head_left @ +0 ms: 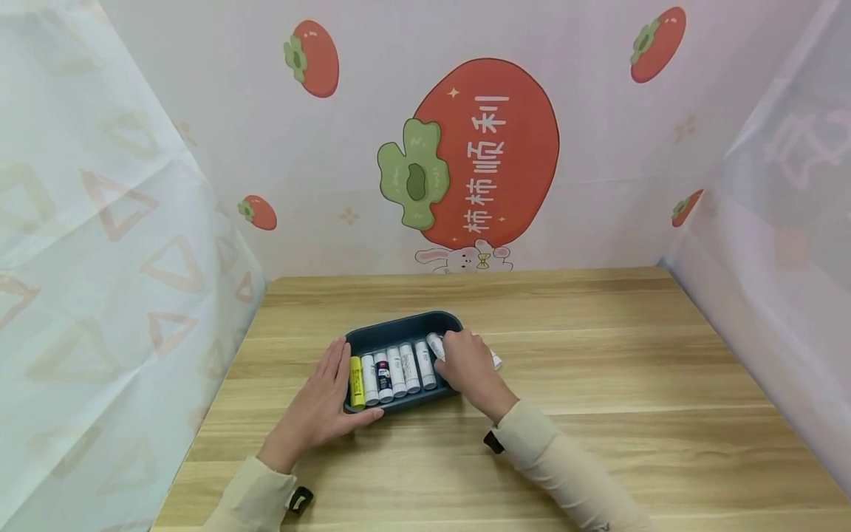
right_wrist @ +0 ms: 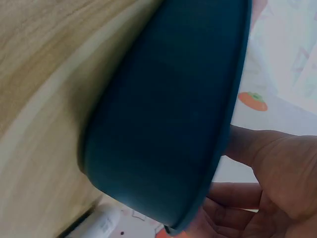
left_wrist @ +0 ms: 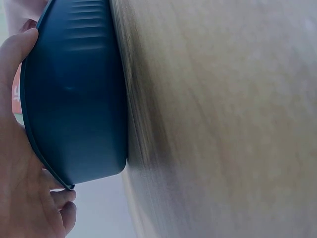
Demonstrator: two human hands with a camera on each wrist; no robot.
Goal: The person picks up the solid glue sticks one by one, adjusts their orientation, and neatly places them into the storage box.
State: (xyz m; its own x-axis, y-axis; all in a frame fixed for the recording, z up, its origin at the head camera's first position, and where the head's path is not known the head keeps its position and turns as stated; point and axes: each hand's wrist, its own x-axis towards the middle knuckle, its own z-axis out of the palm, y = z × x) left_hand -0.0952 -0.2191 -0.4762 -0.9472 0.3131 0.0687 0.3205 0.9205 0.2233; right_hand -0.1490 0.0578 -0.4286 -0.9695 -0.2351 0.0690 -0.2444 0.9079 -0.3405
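A dark blue tray point(head_left: 399, 332) holds a row of glue sticks: a yellow one point(head_left: 357, 382) at the left end, one with a dark label point(head_left: 383, 375), and several white ones point(head_left: 397, 371). My left hand point(head_left: 319, 399) rests against the tray's left end, fingers straight along the rim and thumb along the front. My right hand point(head_left: 472, 373) is over the right end, fingers curled around a tilted white glue stick point(head_left: 435, 344) that is partly covered by the hand. Its fingers and thumb also show at the rim in the right wrist view.
Another white stick point(head_left: 496, 360) lies on the wooden table point(head_left: 598, 414) just right of the tray, partly behind the right hand. A patterned backdrop point(head_left: 585, 222) stands at the table's far edge, with pale sheets along both sides.
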